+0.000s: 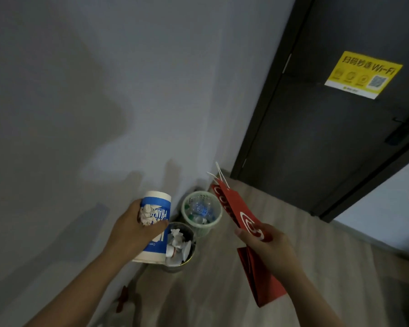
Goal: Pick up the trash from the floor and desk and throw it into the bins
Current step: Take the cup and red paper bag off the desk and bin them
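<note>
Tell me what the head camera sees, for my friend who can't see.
A left hand holds a blue-and-white cup and a right hand a red bag, near two bins: a green bin with bottles, a dark bin with white trash.

Both arms reach forward. The left hand (132,230) wraps its fingers round a paper cup (155,208). The right hand (267,246) pinches a red bag (232,204).
</note>
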### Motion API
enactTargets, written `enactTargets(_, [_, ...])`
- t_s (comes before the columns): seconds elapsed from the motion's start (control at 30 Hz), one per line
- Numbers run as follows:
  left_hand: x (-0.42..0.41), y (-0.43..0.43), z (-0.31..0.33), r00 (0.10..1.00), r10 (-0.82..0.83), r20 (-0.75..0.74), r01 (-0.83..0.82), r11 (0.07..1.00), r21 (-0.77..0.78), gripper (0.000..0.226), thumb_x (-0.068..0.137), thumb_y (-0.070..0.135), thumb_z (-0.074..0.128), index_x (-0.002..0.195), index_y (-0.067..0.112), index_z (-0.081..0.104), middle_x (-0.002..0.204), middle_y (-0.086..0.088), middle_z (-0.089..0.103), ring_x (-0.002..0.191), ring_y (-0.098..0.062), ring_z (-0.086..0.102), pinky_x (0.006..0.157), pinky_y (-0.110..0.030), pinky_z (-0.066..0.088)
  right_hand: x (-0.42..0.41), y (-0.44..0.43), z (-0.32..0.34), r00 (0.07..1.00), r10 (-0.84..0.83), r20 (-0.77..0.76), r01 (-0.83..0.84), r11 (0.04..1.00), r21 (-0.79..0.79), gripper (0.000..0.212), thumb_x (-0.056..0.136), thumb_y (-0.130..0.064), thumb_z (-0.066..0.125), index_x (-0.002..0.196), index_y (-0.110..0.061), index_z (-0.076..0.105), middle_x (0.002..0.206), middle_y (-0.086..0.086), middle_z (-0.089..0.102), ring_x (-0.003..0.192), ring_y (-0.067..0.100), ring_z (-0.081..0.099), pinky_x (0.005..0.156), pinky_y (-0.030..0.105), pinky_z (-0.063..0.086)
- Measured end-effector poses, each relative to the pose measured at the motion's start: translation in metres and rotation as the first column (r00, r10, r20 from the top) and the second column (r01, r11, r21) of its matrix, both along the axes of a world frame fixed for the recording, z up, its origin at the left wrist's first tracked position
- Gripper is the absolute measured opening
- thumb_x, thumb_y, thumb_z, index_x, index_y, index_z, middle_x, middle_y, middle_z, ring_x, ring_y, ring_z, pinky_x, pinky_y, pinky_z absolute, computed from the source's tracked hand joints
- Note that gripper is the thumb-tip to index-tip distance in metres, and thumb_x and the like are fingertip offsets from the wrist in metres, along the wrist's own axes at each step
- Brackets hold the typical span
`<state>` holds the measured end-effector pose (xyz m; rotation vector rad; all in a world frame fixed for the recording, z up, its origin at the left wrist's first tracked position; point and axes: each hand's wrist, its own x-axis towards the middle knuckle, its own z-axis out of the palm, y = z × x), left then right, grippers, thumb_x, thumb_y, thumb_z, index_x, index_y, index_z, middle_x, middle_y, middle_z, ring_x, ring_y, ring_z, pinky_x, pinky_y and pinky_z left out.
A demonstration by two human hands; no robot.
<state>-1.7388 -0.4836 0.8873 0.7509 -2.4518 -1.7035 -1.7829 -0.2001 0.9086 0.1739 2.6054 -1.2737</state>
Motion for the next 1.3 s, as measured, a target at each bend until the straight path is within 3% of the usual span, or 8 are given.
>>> enactTargets(0.17, [-0.042, -0.012, -0.025, 0.994, 0.02, 0.107, -0.02, 1.0, -0.003, 0.045, 0.076, 0.021, 0.078, 0.109, 0.03, 0.048, 0.088, 0.014, 0.062, 0.077, -0.005, 0.062, 0.062, -0.024, 0.049, -0.057, -0.019, -0.04, 0.995, 0.026, 0.099, -0.036, 0.994, 0.1, 0.086, 0.046, -0.083, 0.067, 0.114, -0.031, 0.067, 0.099, -0.011, 0.068, 0.086, 0.005, 0.065, 0.079, 0.026, 0.053])
enactTargets(0.47, [-0.118, -0.021, -0.072, 0.948, 0.115, 0.297, -0.102, 0.993, -0.059, 0.05, 0.076, 0.027, 0.078, 0.114, 0.027, 0.044, 0.098, 0.003, 0.062, 0.084, -0.016, 0.063, 0.069, -0.03, 0.051, -0.178, -0.043, -0.107, 0.94, 0.198, 0.278, -0.241, 0.962, 0.128, 0.1, 0.041, -0.089, 0.063, 0.123, -0.032, 0.06, 0.107, -0.008, 0.066, 0.092, 0.009, 0.066, 0.089, 0.034, 0.055])
enactTargets(0.67, [-0.162, -0.008, -0.114, 0.878, 0.232, 0.418, -0.194, 0.972, -0.132, 0.065, 0.074, 0.033, 0.078, 0.129, 0.02, 0.044, 0.102, 0.002, 0.06, 0.087, -0.018, 0.061, 0.068, -0.028, 0.048, -0.262, -0.057, -0.153, 0.857, 0.344, 0.384, -0.424, 0.894, 0.146, 0.068, 0.063, -0.072, 0.07, 0.114, -0.028, 0.062, 0.095, -0.012, 0.065, 0.093, 0.012, 0.064, 0.092, 0.035, 0.053])
enactTargets(0.8, [-0.176, -0.002, -0.159, 0.81, 0.255, 0.528, -0.239, 0.966, -0.101, 0.067, 0.076, 0.037, 0.076, 0.132, 0.02, 0.043, 0.104, 0.001, 0.059, 0.088, -0.019, 0.06, 0.073, -0.031, 0.05, -0.294, -0.068, -0.209, 0.772, 0.406, 0.489, -0.552, 0.809, 0.2, 0.081, 0.049, -0.091, 0.053, 0.104, -0.032, 0.06, 0.096, -0.01, 0.065, 0.096, 0.016, 0.062, 0.094, 0.039, 0.05])
enactTargets(0.93, [-0.19, -0.007, -0.205, 0.757, 0.24, 0.608, -0.204, 0.97, -0.129, 0.07, 0.079, 0.038, 0.073, 0.136, 0.018, 0.039, 0.101, 0.002, 0.052, 0.086, -0.017, 0.053, 0.07, -0.027, 0.043, -0.304, -0.082, -0.268, 0.708, 0.428, 0.561, -0.629, 0.743, 0.228, 0.088, 0.048, -0.095, 0.044, 0.108, -0.031, 0.059, 0.1, -0.01, 0.064, 0.101, 0.017, 0.058, 0.096, 0.04, 0.047])
enactTargets(1.13, [-0.204, -0.024, -0.287, 0.725, 0.179, 0.665, -0.146, 0.984, -0.106, 0.064, 0.077, 0.037, 0.074, 0.13, 0.018, 0.042, 0.097, 0.003, 0.054, 0.083, -0.016, 0.057, 0.072, -0.032, 0.052, -0.3, -0.117, -0.361, 0.66, 0.408, 0.631, -0.668, 0.704, 0.243, 0.099, 0.044, -0.102, 0.036, 0.11, -0.031, 0.059, 0.101, -0.007, 0.061, 0.102, 0.02, 0.054, 0.093, 0.04, 0.045])
enactTargets(1.3, [-0.196, -0.032, -0.349, 0.699, 0.18, 0.692, -0.136, 0.984, -0.119, 0.066, 0.075, 0.04, 0.075, 0.128, 0.018, 0.043, 0.098, 0.002, 0.058, 0.084, -0.017, 0.059, 0.072, -0.031, 0.05, -0.292, -0.143, -0.44, 0.637, 0.336, 0.694, -0.653, 0.713, 0.254, 0.118, 0.032, -0.107, 0.031, 0.118, -0.03, 0.056, 0.111, 0.001, 0.059, 0.105, 0.024, 0.054, 0.091, 0.043, 0.045])
